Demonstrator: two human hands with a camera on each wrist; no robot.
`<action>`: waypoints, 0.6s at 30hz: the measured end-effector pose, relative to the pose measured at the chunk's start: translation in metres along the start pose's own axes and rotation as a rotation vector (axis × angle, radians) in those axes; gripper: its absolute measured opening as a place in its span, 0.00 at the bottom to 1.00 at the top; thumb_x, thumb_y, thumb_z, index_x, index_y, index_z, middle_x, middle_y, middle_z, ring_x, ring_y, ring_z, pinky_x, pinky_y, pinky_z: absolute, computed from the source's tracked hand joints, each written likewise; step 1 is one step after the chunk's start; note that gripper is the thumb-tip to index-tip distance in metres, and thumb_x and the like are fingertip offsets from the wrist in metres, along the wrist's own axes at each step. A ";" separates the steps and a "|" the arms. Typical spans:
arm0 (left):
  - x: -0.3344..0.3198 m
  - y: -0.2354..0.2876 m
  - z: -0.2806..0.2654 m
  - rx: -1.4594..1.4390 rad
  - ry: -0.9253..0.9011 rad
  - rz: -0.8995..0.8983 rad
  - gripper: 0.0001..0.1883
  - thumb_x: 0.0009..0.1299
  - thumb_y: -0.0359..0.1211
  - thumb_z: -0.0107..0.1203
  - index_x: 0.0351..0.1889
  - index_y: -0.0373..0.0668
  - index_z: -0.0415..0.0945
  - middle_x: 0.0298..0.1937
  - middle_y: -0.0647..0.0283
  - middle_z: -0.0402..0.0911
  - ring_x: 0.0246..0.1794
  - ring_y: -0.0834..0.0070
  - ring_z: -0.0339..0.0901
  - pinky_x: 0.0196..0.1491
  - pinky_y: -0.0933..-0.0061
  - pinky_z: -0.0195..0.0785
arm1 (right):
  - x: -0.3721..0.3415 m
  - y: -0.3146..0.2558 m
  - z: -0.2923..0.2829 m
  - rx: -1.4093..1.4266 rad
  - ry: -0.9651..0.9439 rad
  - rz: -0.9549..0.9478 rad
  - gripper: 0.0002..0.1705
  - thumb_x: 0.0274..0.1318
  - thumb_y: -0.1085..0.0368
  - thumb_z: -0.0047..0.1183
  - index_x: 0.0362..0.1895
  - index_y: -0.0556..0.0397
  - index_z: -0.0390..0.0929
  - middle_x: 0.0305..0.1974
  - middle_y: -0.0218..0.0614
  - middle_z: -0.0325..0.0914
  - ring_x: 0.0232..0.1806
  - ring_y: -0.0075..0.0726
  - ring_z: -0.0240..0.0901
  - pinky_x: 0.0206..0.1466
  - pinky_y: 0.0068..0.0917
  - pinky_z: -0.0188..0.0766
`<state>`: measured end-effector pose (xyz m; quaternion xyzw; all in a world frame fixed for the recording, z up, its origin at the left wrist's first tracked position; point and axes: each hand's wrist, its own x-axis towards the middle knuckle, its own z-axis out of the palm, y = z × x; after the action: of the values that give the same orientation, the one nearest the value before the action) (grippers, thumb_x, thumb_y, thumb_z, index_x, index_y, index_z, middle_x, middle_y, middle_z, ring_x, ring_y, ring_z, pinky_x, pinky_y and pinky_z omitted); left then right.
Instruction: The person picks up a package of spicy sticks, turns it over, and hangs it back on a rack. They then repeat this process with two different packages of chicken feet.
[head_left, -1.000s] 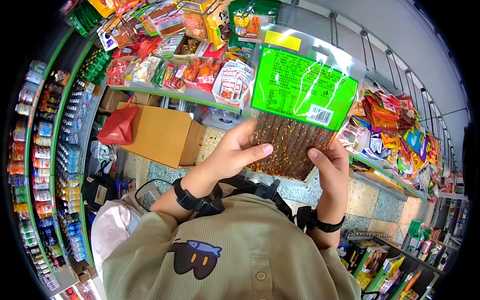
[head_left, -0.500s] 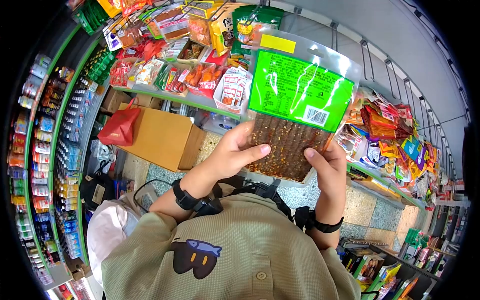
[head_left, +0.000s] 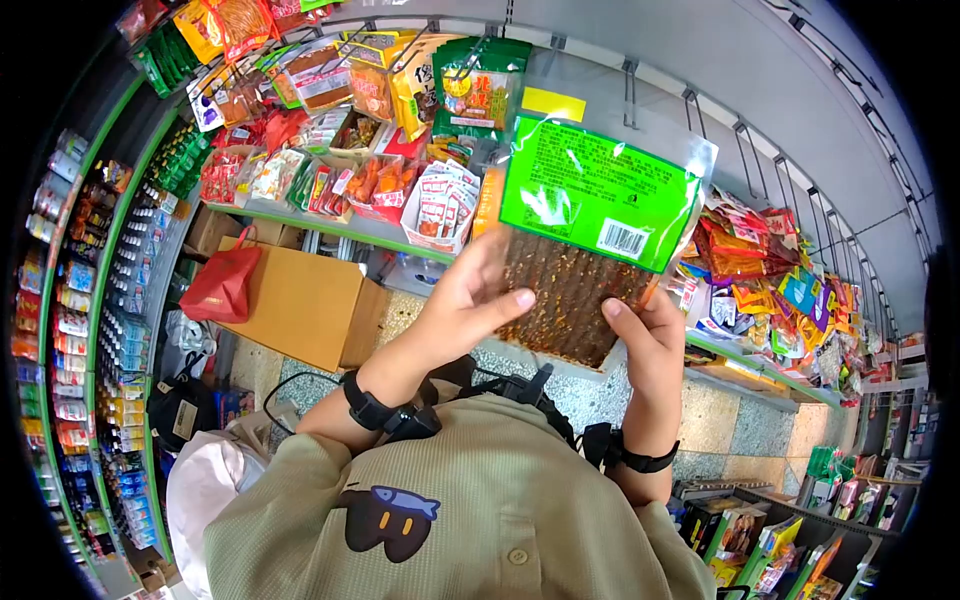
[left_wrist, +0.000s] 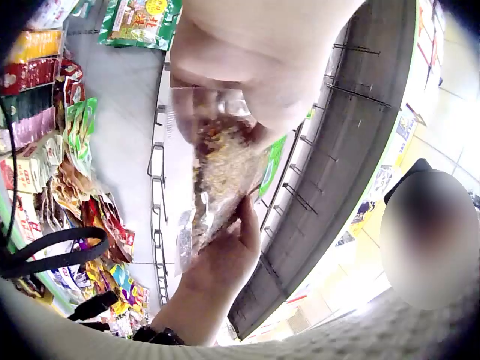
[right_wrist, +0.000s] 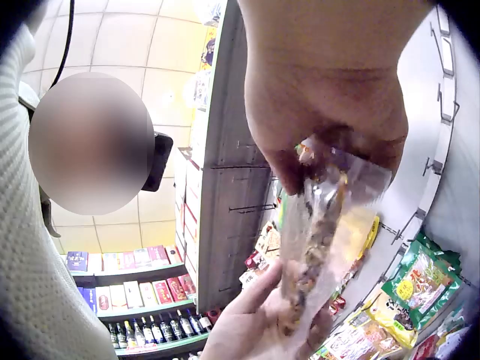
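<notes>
A clear plastic snack packet [head_left: 570, 290] is held up in front of the chest, its green printed label [head_left: 600, 195] and barcode facing the head camera. Dark brown strips flecked with seeds show through its lower half. My left hand [head_left: 470, 295] grips the packet's left edge, thumb on the near face and fingers behind. On the opposite edge my right hand [head_left: 655, 335] pinches it the same way. From the left wrist view, the packet [left_wrist: 221, 169] appears edge-on between both hands. The right wrist view shows its clear bottom end [right_wrist: 315, 247].
Ahead, a shelf carries boxes of small snack packs [head_left: 440, 205], with bags on hooks above. More bags [head_left: 760, 260] are piled to the right. A red bag [head_left: 220, 285] lies by a cardboard box [head_left: 300, 305] at the left. Bottle shelves [head_left: 130, 330] line the far left.
The head view has shifted a little, so the shelves sit further left. The packet's top appears slightly lower in the view. Both hands keep their hold on it.
</notes>
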<state>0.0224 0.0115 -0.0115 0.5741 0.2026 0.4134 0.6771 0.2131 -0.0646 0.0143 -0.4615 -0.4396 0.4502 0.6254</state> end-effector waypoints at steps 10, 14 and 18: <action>0.018 0.009 0.018 -0.193 -0.167 0.052 0.38 0.62 0.31 0.53 0.65 0.44 0.41 0.62 0.52 0.52 0.64 0.64 0.49 0.61 0.65 0.48 | 0.023 -0.013 0.039 -0.836 -0.005 -0.461 0.20 0.45 0.69 0.51 0.45 0.62 0.68 0.37 0.47 0.69 0.32 0.43 0.68 0.38 0.29 0.65; 0.022 0.017 0.019 -0.152 0.059 0.116 0.27 0.64 0.33 0.51 0.59 0.39 0.52 0.54 0.61 0.64 0.54 0.76 0.61 0.54 0.74 0.58 | 0.019 -0.018 0.054 -0.854 -0.167 -0.500 0.29 0.41 0.69 0.54 0.52 0.61 0.64 0.44 0.49 0.66 0.32 0.40 0.69 0.40 0.28 0.67; 0.023 0.016 -0.005 0.016 0.171 -0.011 0.16 0.66 0.32 0.48 0.50 0.37 0.64 0.43 0.68 0.72 0.43 0.83 0.67 0.46 0.78 0.61 | 0.011 -0.026 0.044 -0.609 -0.209 -0.361 0.30 0.38 0.72 0.56 0.51 0.60 0.65 0.44 0.45 0.68 0.27 0.28 0.68 0.29 0.22 0.65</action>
<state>0.0266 0.0322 0.0068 0.5409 0.2661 0.4555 0.6551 0.1772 -0.0502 0.0494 -0.4928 -0.6894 0.2258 0.4805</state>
